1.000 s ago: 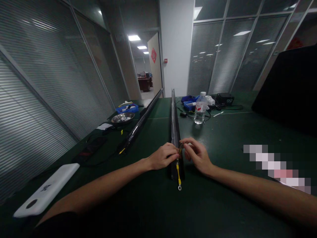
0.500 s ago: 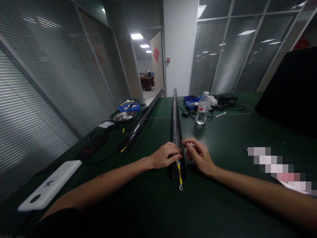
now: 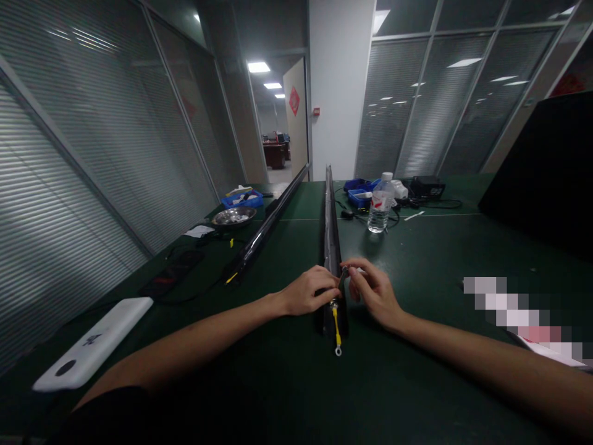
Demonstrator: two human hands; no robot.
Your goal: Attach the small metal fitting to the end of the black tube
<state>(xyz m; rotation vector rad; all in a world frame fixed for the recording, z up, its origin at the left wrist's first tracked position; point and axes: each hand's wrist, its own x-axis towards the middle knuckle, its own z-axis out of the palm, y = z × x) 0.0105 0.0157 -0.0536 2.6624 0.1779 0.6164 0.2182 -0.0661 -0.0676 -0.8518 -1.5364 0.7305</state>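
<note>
A long dark rail (image 3: 329,235), wrapped in shiny film, lies lengthwise in front of me. Over its near end my left hand (image 3: 306,292) is closed, thumb and fingers pinched together; what they grip is hidden. My right hand (image 3: 374,293) closes at the rail's right side, thumb and forefinger pinching a small metal spanner (image 3: 343,279). The spanner slants down toward the left fingertips. From the rail's end a short yellow wire (image 3: 336,324) with a ring terminal (image 3: 338,351) points toward me.
A second dark rail (image 3: 264,232) lies to the left, near a metal bowl (image 3: 234,216) and a blue tray (image 3: 243,199). A white case (image 3: 95,343) sits at near left. At right stand a water bottle (image 3: 380,204), blue bins (image 3: 359,196) and a black screen (image 3: 544,173).
The spanner's angle has shifted slightly between my hands. Both hands stay at the rail's near end, and the view has moved very little.
</note>
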